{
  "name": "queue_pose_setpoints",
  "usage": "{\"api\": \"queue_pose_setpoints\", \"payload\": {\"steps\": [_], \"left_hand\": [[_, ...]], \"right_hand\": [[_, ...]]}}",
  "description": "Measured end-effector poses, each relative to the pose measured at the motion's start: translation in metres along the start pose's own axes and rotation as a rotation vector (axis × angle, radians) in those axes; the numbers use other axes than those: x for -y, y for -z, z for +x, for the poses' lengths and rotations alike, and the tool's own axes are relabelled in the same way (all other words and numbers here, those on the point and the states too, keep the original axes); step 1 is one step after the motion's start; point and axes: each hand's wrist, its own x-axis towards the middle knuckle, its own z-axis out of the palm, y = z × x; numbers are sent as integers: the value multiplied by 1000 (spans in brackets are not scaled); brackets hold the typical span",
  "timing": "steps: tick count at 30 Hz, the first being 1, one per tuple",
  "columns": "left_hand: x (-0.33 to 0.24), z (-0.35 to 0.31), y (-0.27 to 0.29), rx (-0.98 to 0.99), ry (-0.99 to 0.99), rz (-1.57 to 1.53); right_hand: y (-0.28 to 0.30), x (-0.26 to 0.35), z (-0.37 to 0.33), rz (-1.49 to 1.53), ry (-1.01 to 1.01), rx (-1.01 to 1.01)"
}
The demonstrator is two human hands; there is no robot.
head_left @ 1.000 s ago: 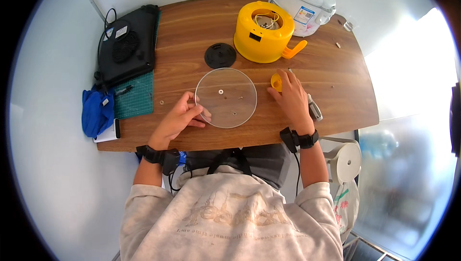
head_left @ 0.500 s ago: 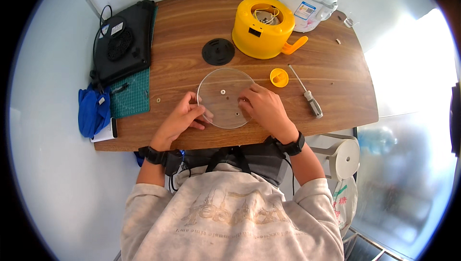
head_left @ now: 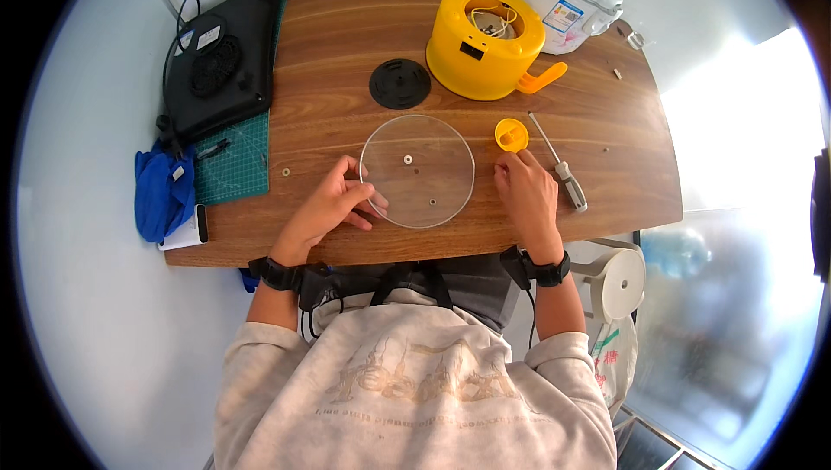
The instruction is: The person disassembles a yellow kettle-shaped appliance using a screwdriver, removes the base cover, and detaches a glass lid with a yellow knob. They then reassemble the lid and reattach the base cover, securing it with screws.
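Observation:
A round clear glass lid is tilted or lies near the table's front edge; which, I cannot tell. My left hand grips its left rim, thumb on top and fingers partly seen through the glass. On and around the lid's middle are a small white ring and another small ring. To the right of the lid, apart from it, my right hand is closed with curled fingers, just below a yellow knob. Whatever its fingertips hold, if anything, is hidden. A screwdriver lies just right of that hand.
A yellow pot-like housing with loose wires stands at the back, before a white lidded appliance. Left of it lies a black slotted disc. At the left are a black cooktop, green cutting mat and blue cloth.
My right hand has left the lid and moved right, close to the yellow knob and screwdriver. My left hand still grips the lid's rim. The view has shifted slightly.

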Motion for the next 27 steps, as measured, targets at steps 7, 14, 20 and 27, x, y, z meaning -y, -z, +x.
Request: {"api": "queue_pose_setpoints", "payload": {"steps": [7, 14, 20, 27], "left_hand": [[-5, -2, -5, -30, 0, 32], [-5, -1, -3, -42, 11, 21], [-8, -1, -6, -57, 1, 16], [-2, 2, -4, -49, 0, 23]], "right_hand": [[10, 17, 2, 61, 30, -36], [-8, 62, 25, 176, 272, 184], [-26, 73, 37, 233, 351, 176], [-17, 68, 39, 220, 316, 250]]}}
